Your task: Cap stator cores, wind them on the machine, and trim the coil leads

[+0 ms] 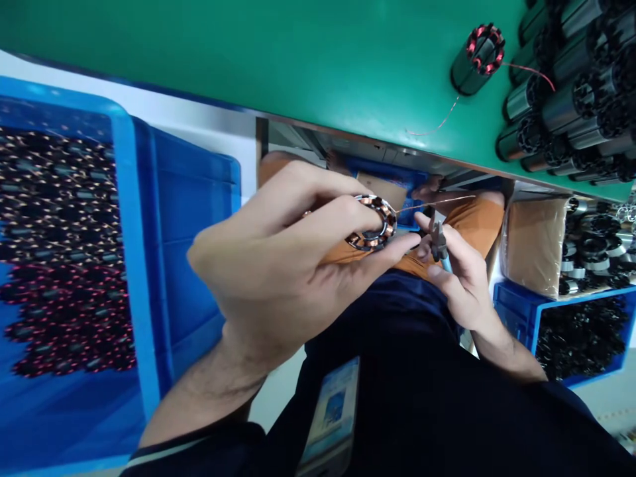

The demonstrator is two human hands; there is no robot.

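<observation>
My left hand (278,265) is wrapped round a ring-shaped motor stator (371,225) with copper windings, its open end facing up and one finger at its centre hole. A thin copper wire (432,203) runs from the stator toward the right, above my right hand. In my right hand (462,275) is a pair of pliers (439,242) with blue handles, the metal head pointing up. The pliers are close to the stator's right side but apart from it. Part of the stator is hidden behind my left fingers.
A green table (298,59) bears a stator with red windings (478,59) and a pile of stators (576,99). At left, a blue crate (126,218) holds many wound stators. Right are a cardboard box (534,245) and a blue bin (539,324). A phone (332,417) lies near my lap.
</observation>
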